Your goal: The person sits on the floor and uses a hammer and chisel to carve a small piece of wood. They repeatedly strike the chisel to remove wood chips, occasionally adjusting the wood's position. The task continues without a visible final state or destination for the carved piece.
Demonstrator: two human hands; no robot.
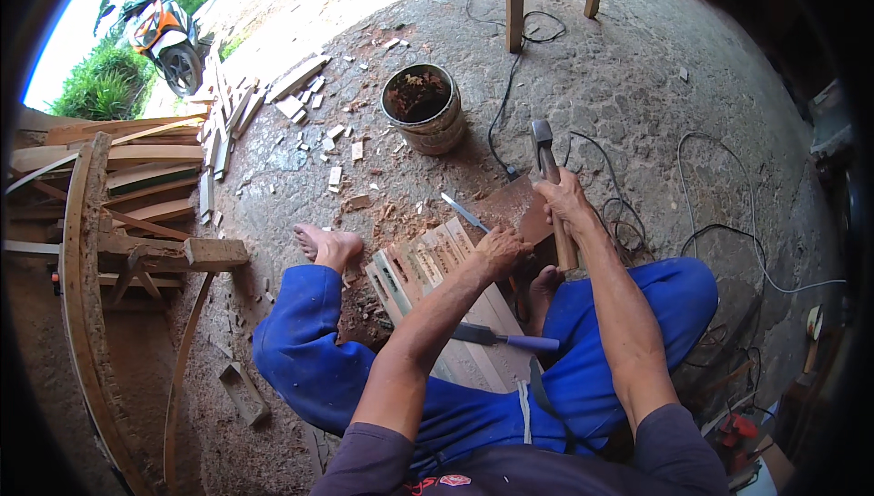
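Note:
My right hand [566, 200] is closed round the wooden handle of a hammer [543, 143], its steel head upward and the handle end showing below my fist. My left hand [503, 250] is closed over a narrow-bladed tool [465, 211]; the blade points away to the left, and its handle is hidden. Between my hands lies a flat brown sheet [512, 204]. Beneath my left forearm are several pale boards [452, 255] side by side, some with slots cut in them. Across them rests a wide-bladed tool with a purple-blue handle [531, 343].
A dirty bucket [446, 127] stands beyond the boards, among scattered wood offcuts [335, 175]. Curved timber [84, 250] and stacked planks [155, 157] fill the left. Cables [501, 122] trail over the floor near a wooden stand [514, 4]. My bare feet [330, 245] flank the boards.

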